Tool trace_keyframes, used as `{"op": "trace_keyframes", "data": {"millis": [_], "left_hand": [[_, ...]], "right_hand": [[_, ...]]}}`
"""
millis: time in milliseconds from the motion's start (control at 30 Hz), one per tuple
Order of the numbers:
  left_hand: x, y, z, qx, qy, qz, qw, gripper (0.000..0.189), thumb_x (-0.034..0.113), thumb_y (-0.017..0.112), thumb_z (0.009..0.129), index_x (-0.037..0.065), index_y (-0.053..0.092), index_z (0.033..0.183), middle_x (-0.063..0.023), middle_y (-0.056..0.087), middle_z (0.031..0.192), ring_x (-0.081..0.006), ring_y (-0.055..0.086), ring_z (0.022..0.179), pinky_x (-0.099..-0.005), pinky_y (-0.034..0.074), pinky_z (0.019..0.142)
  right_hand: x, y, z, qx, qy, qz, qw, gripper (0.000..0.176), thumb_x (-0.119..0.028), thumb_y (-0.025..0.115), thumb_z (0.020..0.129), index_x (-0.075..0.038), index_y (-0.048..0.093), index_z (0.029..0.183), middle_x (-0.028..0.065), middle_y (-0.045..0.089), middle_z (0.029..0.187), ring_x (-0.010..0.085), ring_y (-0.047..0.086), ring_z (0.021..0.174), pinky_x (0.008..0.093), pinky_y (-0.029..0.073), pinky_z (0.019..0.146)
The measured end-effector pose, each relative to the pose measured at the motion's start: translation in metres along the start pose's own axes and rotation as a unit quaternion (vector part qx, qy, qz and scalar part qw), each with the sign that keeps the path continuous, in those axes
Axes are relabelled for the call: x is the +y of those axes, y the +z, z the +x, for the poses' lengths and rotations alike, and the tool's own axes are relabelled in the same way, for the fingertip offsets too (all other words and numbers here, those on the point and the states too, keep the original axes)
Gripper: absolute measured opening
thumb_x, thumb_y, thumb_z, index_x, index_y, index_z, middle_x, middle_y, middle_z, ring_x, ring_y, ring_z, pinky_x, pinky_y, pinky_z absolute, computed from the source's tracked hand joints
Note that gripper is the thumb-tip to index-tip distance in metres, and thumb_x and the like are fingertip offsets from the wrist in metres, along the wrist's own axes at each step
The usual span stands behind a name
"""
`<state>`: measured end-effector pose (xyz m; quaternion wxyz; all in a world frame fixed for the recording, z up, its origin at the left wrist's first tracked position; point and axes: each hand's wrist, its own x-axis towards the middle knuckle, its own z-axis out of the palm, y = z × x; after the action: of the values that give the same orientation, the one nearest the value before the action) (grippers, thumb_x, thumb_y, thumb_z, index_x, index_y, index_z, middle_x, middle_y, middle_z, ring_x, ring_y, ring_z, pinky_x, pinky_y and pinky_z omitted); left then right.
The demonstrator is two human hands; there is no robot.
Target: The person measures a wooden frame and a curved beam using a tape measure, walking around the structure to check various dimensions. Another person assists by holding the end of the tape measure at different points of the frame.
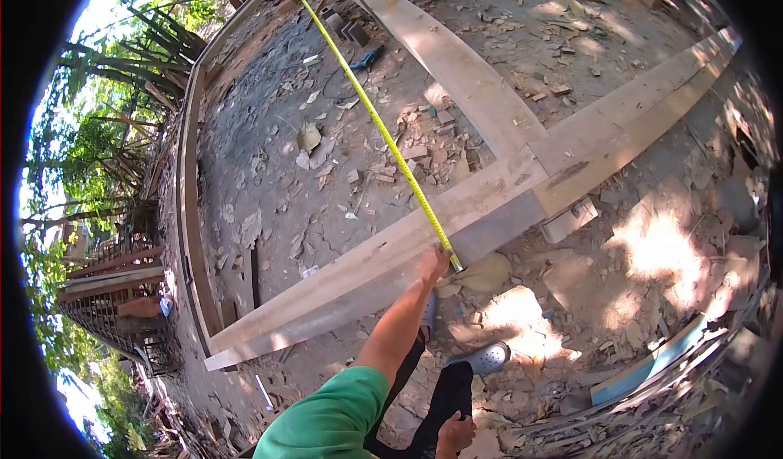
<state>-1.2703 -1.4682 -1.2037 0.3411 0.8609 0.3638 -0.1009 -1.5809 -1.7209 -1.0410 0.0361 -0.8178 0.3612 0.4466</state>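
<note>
My left hand (435, 261) is closed on the end of a yellow tape measure (371, 108), right at the near edge of a wooden frame. The blade stretches taut across the enclosed ground to the far side. Under it lies the frame's near beam (351, 257), a long pale plank joined to others at its ends. Low in the view, beside my dark trouser leg, my right hand (457, 433) has its fingers curled in; what they hold, if anything, is hidden.
A wide middle plank (465, 63) meets the near beam at the right. A blue power tool (366, 59) lies on the ground inside the frame. Wood scraps and leaves are scattered about. My grey clog (489, 359) stands behind the beam; a strip pile (652, 369) lies lower right.
</note>
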Motion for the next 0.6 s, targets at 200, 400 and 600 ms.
{"op": "trace_keyframes", "data": {"millis": [200,400,600], "left_hand": [[0.020,-0.015,-0.014,0.001,0.020,0.013,1.000,0.035,0.032,0.058,0.077,-0.002,0.061,0.081,-0.0271,0.059,0.076,-0.0422,0.059,0.075,-0.0483,0.045,0.066],[0.008,-0.007,-0.004,-0.009,0.033,0.010,0.999,0.033,0.032,0.059,0.077,-0.001,0.060,0.081,-0.0258,0.060,0.074,-0.0426,0.058,0.073,-0.0482,0.045,0.064],[0.005,-0.006,-0.006,0.021,0.073,0.024,0.997,0.032,0.031,0.060,0.077,0.000,0.059,0.085,-0.0251,0.059,0.073,-0.0436,0.058,0.070,-0.0489,0.045,0.061]], "right_hand": [[0.011,0.011,-0.001,0.008,-0.008,0.034,0.999,0.036,-0.036,0.051,0.086,-0.007,0.056,0.106,0.0100,0.053,0.111,0.0288,0.051,0.100,0.0421,0.043,0.084],[0.015,0.016,0.000,-0.004,-0.001,0.039,0.999,0.037,-0.036,0.051,0.086,-0.008,0.056,0.107,0.0099,0.052,0.112,0.0290,0.051,0.101,0.0425,0.042,0.085],[0.013,0.014,-0.004,-0.004,-0.012,0.049,0.999,0.037,-0.037,0.050,0.086,-0.008,0.055,0.108,0.0100,0.052,0.113,0.0297,0.051,0.101,0.0431,0.042,0.085]]}}
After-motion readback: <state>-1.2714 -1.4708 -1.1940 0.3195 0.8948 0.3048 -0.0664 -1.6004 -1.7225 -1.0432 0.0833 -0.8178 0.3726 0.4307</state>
